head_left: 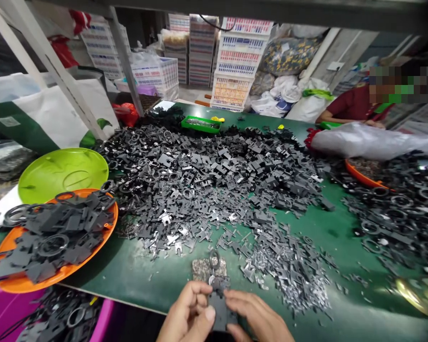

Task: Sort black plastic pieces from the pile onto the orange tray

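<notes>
At the front edge of the table my left hand grips a dark grey flat plastic part, with the thumb on its face and the fingers curled at its side. My right hand closes on the same part from the right. Smaller dark pieces sit at the part's far end, where detail is too fine to make out. Just beyond lies a dark ring over a small speckled block; whether the ring is joined to the part I cannot tell. Small metallic pieces lie heaped right of my hands.
A large pile of dark plastic parts covers the green table. An orange tray of similar parts stands left, above a magenta tub. A green tray sits behind. At the right, a person sits by another pile.
</notes>
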`<state>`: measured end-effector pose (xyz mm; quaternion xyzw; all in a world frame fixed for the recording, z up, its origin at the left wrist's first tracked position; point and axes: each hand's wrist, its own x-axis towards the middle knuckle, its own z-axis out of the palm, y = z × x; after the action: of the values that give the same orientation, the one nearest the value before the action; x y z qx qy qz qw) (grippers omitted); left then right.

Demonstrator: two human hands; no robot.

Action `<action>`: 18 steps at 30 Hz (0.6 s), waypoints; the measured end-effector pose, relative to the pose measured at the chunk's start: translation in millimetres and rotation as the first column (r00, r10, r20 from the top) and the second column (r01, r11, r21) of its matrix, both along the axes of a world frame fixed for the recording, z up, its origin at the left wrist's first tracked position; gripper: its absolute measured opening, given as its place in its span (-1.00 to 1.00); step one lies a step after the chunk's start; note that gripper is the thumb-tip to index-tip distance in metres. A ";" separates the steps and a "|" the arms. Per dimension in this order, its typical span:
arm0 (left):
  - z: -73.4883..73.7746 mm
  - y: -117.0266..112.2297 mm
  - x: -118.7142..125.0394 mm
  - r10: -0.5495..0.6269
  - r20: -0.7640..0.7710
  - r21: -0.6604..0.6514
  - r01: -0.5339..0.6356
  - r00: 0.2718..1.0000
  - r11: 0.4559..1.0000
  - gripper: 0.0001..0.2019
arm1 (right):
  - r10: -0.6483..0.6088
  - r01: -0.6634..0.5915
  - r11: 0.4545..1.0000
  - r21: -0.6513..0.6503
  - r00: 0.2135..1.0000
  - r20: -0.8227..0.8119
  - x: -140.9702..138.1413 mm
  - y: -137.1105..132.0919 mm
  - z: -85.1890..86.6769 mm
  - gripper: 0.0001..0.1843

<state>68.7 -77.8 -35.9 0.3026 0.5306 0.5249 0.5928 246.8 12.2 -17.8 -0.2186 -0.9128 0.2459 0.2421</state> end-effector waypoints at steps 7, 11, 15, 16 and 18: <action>8.4 15.9 -20.2 -0.007 -0.630 0.081 0.075 0.776 0.994 -0.73 | -0.047 0.037 0.997 0.067 0.986 0.157 -8.0 13.8 -5.5 -0.76; 8.2 24.8 -25.2 -0.134 -0.740 0.019 0.219 0.659 0.976 -0.68 | -0.093 0.103 0.994 -0.040 0.974 0.208 -8.0 14.1 -13.5 -0.81; 8.1 29.0 -29.3 -0.146 -0.741 0.056 0.277 0.655 0.959 -0.73 | -0.118 0.135 0.990 -0.044 0.954 0.274 -3.6 18.5 -19.6 -0.54; 5.9 28.3 -29.7 -0.163 -0.736 0.061 0.303 0.657 0.951 -0.74 | -0.093 0.104 0.994 -0.027 0.959 0.268 -2.4 20.3 -21.0 -0.50; -0.9 25.4 -30.9 -0.196 -0.706 0.069 0.342 0.680 0.937 -0.75 | -0.015 0.018 1.000 -0.009 0.971 0.238 -1.3 24.4 -22.5 -0.52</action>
<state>37.8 -52.3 -36.8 0.6074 0.6076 0.3303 0.3908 245.6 36.6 -40.3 -0.2553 -0.9320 0.2211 0.1319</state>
